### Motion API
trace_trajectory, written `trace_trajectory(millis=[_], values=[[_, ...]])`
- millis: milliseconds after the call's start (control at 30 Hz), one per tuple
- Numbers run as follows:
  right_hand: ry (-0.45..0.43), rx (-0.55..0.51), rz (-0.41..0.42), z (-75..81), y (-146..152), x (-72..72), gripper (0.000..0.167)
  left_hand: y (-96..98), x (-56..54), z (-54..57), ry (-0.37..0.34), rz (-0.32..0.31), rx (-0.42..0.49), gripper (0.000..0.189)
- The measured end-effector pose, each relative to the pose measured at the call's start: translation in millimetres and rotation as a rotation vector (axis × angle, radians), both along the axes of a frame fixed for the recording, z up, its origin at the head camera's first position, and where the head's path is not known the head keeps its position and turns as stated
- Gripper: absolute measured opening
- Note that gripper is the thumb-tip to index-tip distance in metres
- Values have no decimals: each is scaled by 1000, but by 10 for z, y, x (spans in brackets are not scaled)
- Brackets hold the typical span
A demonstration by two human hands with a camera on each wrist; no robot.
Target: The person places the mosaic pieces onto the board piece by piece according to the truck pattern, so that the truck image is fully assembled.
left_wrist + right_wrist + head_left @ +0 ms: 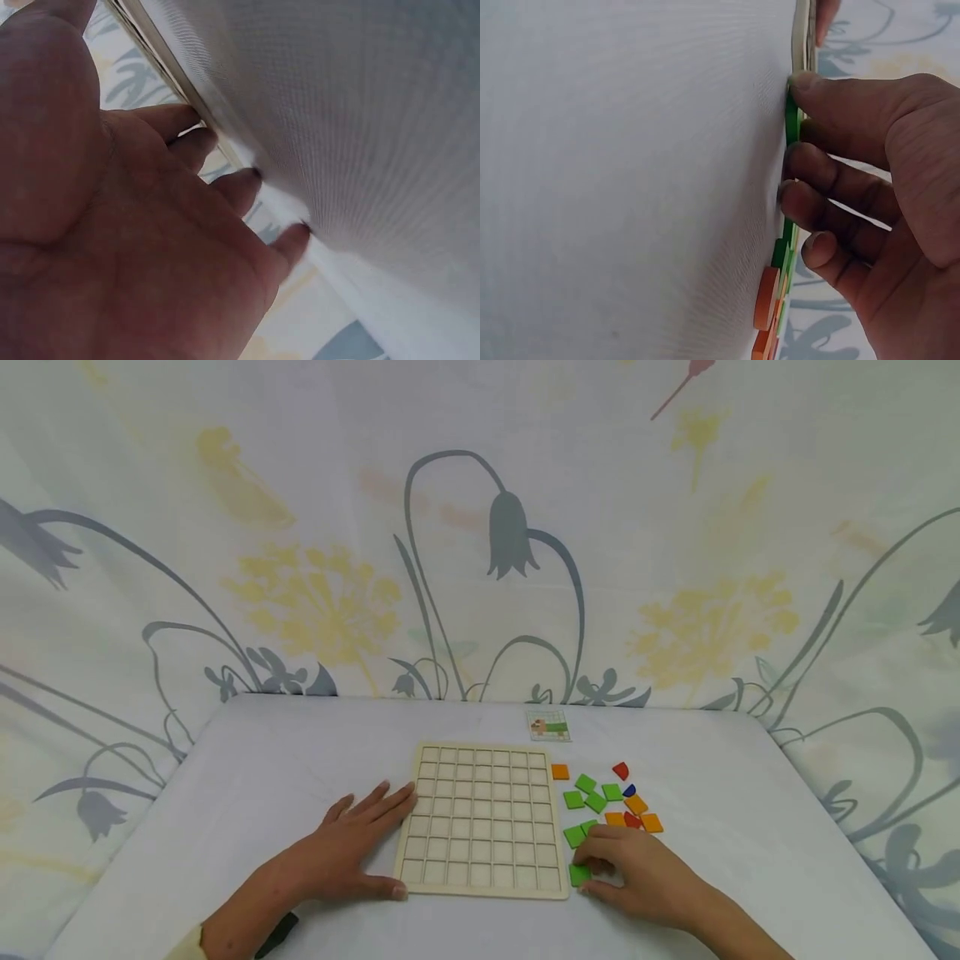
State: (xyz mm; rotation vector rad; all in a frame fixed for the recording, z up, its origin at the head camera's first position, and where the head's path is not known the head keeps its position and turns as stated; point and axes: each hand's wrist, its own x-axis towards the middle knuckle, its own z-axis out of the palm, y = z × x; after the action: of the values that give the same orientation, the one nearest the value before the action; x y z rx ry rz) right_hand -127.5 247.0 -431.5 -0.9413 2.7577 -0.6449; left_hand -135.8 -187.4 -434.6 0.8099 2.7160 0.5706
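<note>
Green tile (580, 877), square, is pinched between the thumb and fingers of the right hand (637, 870); it is held low at the white cloth of the bench (315, 752), just beside the near right corner of the grid board (482, 820). Whether it is raised at all cannot be told. The board, pale and wood-coloured, is laid near the middle of the bench, its cells unfilled. The left hand (345, 847) is released: fingers extended, fingertips set at the board's left edge, thumb apart at the near left corner. To the board's right, toward the bench's right edge, loose pieces are scattered: several green squares (596, 802), some overlapped and two partly covered by the right hand; a group of orange squares (652, 822); two red pieces (621, 771); and a rounded blue piece (629, 791). A single orange square (560, 772) is placed close against the board's right edge. A picture card (548, 727) is set near the bench's far edge, beyond the board's far right corner. Flower-printed fabric (510, 535) is seen behind the far edge.
</note>
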Motion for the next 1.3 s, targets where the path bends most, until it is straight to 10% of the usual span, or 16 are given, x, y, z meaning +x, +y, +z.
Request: trace_trajectory(millis=[667, 1300], values=[[-61, -44, 29, -7, 16, 17, 25, 63, 40, 26, 2, 65, -47, 118], [-71, -40, 42, -10, 17, 8, 25, -83, -85, -7, 36, -11, -4, 90]])
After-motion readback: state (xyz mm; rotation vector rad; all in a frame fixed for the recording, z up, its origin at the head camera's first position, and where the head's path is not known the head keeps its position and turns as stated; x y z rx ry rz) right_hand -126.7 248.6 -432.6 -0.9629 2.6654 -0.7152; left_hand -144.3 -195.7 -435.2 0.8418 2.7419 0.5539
